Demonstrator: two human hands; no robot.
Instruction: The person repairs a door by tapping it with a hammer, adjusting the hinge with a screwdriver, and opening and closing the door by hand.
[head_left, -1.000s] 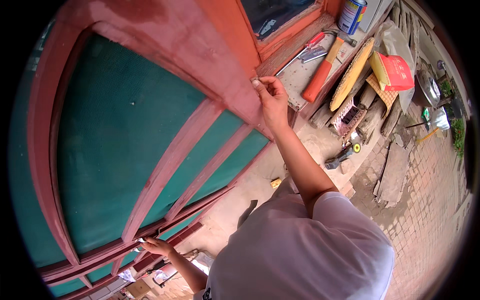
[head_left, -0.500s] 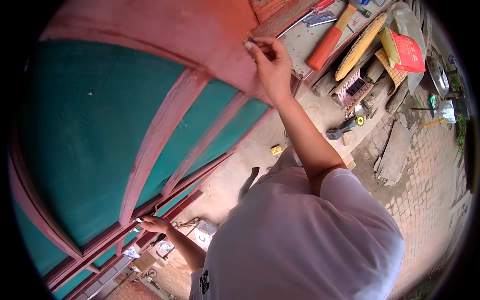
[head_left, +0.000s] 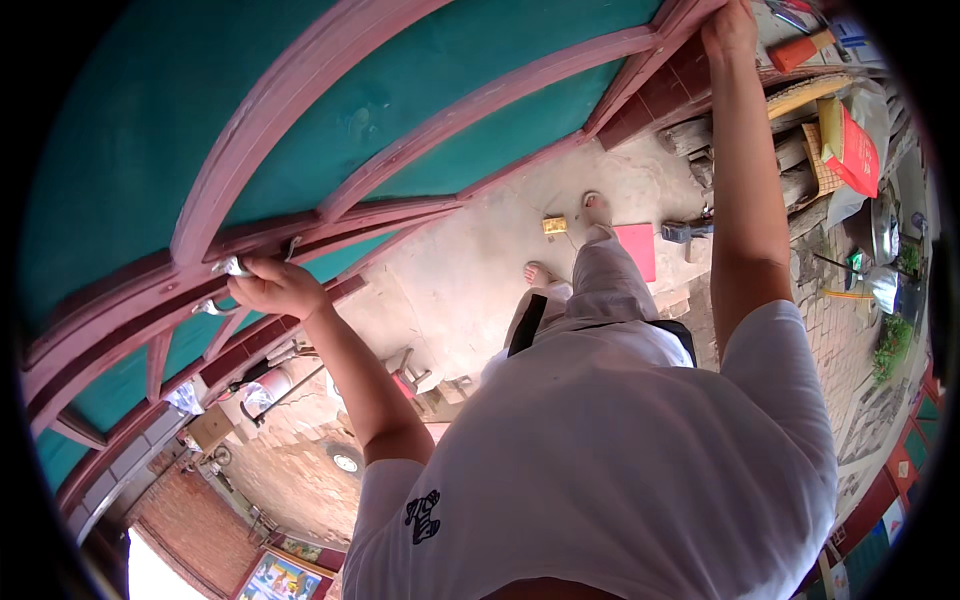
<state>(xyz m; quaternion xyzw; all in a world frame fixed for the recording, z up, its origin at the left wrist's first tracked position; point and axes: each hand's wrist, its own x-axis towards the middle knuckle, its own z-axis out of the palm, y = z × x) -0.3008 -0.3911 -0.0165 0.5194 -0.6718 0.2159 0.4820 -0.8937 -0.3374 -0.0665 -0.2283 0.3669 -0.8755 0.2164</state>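
Observation:
A large door with a reddish-brown frame point(head_left: 270, 110) and green mesh panels point(head_left: 110, 200) fills the upper left. My left hand point(head_left: 275, 287) is closed around a silver door handle point(head_left: 235, 267) at its edge. Just below, a second curved silver handle point(head_left: 210, 307) sits on the neighbouring frame. My right arm reaches up to the top right, where my right hand point(head_left: 730, 35) is against the far end of the door frame; its fingers are mostly hidden or cut off by the picture's edge.
On the ledge at the upper right lies a tool with an orange-red handle point(head_left: 800, 50). Below are logs, a red and yellow bag point(head_left: 848, 145), and a power tool point(head_left: 685, 231). A yellow block point(head_left: 554, 225) and a pink-red board point(head_left: 637, 250) lie near my feet.
My view has shifted, and more floor and my feet now show. My right hand has moved from the reddish-brown surface toward the upper right; my left hand stays at the handle.

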